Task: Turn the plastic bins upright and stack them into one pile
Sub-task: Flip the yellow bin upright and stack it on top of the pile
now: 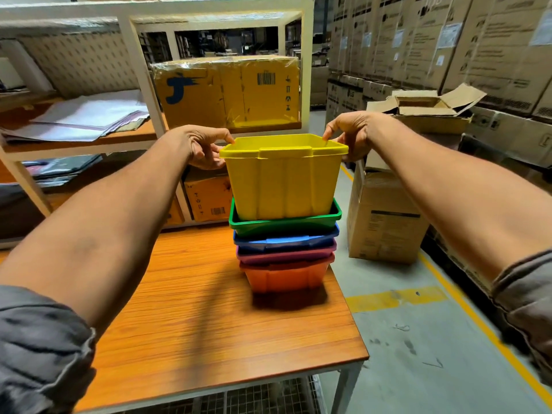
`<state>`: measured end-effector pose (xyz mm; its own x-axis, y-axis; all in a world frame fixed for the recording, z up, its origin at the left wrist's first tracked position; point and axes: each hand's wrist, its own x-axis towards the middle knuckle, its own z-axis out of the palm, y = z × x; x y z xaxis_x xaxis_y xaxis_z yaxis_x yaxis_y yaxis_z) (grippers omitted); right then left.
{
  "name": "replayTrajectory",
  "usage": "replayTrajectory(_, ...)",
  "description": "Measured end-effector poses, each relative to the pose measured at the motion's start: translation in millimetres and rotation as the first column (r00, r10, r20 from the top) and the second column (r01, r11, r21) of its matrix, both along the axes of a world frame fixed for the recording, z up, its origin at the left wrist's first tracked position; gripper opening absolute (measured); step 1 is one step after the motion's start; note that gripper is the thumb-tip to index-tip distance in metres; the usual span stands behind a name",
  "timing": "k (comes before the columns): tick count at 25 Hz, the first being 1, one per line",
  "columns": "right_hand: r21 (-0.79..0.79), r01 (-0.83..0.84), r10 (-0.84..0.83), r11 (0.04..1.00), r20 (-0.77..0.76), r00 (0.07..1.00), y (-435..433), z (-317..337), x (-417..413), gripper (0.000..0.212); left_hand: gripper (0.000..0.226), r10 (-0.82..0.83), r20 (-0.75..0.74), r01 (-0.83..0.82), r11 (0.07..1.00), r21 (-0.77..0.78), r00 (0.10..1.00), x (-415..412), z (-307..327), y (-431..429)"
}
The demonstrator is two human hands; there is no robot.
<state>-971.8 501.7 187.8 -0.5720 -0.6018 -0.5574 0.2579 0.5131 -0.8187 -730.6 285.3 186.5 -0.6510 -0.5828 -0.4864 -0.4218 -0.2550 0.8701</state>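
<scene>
Left hand (203,147) and right hand (351,135) pinch opposite rims of the upright yellow bin (283,180), keeping it level so it nests squarely into the green bin (285,222) atop the pile.

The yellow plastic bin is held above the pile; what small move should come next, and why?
Probably press the yellow plastic bin straight down. Both hands, left and right, grip its rim, and it stands upright but only partly sunk into the green plastic bin.
</scene>
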Motion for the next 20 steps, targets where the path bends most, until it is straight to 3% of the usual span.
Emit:
replayTrajectory(3,-0.003,-0.009,0.009,1.000,0.016,1.000,-3,-2,-1,0.022,0.019,-0.006,0.023,0.006,1.000,-0.011,1.000,3,0,3)
replayTrajectory(12,0.015,-0.017,0.017,1.000,0.005,1.000,-1,-2,0,0.015,0.017,-0.015,0.036,0.016,0.999,-0.040,0.999,4,-2,-4)
replayTrajectory(16,0.038,-0.029,0.031,0.999,-0.033,0.999,-1,-3,0,0.019,0.019,-0.040,0.083,0.060,0.964,-0.260,0.996,-5,-12,-19)
replayTrajectory(20,0.035,-0.013,0.015,0.999,-0.060,0.998,-4,-1,3,0.022,0.024,-0.025,0.094,0.051,0.959,-0.279,0.995,-14,-20,-37)
